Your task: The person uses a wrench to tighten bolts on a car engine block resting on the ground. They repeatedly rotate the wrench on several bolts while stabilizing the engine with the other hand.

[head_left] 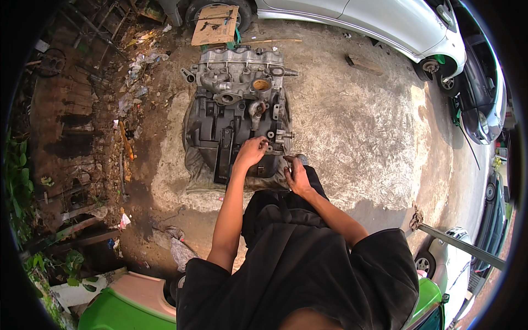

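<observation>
In front of me lies a car engine (212, 118), with a silver cylinder head (236, 57) at its far end and a dark block nearer me. My left hand (251, 153) is over the near right part of the block, its fingers bent and pressed together by a small metal fitting (282, 135). Whatever is in its fingertips is too small to make out. To its right, my right hand (298, 179) is at the engine's near right corner with curled fingers. What those fingers grip, if anything, is hidden. A curved metal pipe piece (256, 111) rises from the block beyond my left hand.
A silver car (379, 25) stands at the far side, with cardboard (216, 25) against its wheel. A wooden block (364, 64) lies on the concrete floor (352, 132). Litter (135, 82) lines the left side. Green bodywork (126, 302) is behind me on the left.
</observation>
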Available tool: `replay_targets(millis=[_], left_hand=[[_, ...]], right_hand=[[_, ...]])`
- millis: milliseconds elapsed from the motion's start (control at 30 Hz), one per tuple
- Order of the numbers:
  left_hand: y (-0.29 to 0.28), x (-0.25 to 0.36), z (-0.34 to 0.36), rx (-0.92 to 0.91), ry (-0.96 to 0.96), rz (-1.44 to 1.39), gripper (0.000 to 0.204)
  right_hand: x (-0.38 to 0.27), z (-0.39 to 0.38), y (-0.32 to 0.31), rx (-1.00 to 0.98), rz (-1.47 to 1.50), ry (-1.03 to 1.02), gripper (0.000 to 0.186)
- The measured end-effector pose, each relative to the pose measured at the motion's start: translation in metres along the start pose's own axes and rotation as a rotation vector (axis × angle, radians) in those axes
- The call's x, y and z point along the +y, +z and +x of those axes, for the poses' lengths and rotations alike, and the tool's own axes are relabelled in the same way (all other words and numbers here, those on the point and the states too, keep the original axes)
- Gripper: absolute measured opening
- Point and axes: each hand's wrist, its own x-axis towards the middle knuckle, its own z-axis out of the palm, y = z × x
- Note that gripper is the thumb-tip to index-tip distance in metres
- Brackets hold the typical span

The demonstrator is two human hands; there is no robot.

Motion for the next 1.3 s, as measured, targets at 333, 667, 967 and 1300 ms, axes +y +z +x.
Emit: replay_targets(millis=[333, 667, 967, 1300], left_hand=[[-0.002, 0.003, -0.002, 0.015, 0.009, 0.014, 0.028], [0.003, -0.003, 0.000, 0.050, 0.036, 0.006, 0.024], [0.001, -0.001, -0.001, 0.039, 0.005, -0.008, 0.026], [-0.002, 0.001, -0.001, 0.016, 0.019, 0.006, 0.026]], right_hand=[[-0.002, 0.004, 0.006, 0.057, 0.118, 0.081, 0.031], [-0.005, 0.005, 0.010, 0.058, 0.047, 0.051, 0.030], [0.001, 0.057, -0.002, 0.122, 0.036, 0.212, 0.015], [0.024, 0.137, -0.010, 0.076, -0.182, 0.193, 0.027]])
